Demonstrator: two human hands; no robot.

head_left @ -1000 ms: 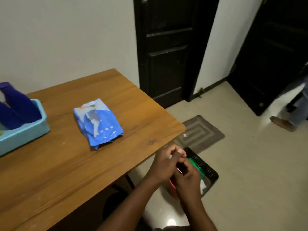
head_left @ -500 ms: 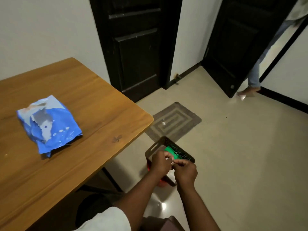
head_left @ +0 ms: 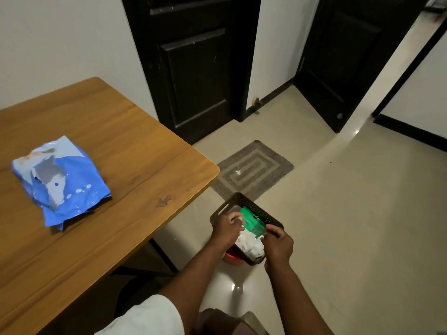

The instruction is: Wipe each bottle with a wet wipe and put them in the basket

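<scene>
Filling the lower left of the view, the wooden desk (head_left: 125,151) carries a crumpled blue wipe pack (head_left: 60,180) near its left side, lying flat with a torn grey patch facing up. Beyond the desk's far corner a dark door (head_left: 196,64) stands shut in the white wall, and a second dark door (head_left: 348,59) hangs ajar to the right of it. The pale tiled floor (head_left: 350,226) spreads across the right half, with a grey patterned mat (head_left: 252,169) lying just past the desk corner.

Just this side of the mat, a dark perforated bin (head_left: 262,213) sits on the floor, apparently on top of something red (head_left: 233,258) that peeks out below it. Inside the bin lie a green wrapper (head_left: 251,222) and crumpled white wipes (head_left: 249,244).

Both forearms reach down over the bin. The left hand (head_left: 227,229) hovers over the bin's near left rim, fingers curled with the tips drawn together; its grip looks pinched, but whether anything sits between the fingertips cannot be told. The right hand (head_left: 278,245) is over the bin's right side, fingers bent inward toward the white wipes; its grip is likewise unclear, since the fingertips are turned away from the camera. The two hands are apart, with the green wrapper showing between them.

A white sleeve (head_left: 147,315) shows at the bottom edge.
</scene>
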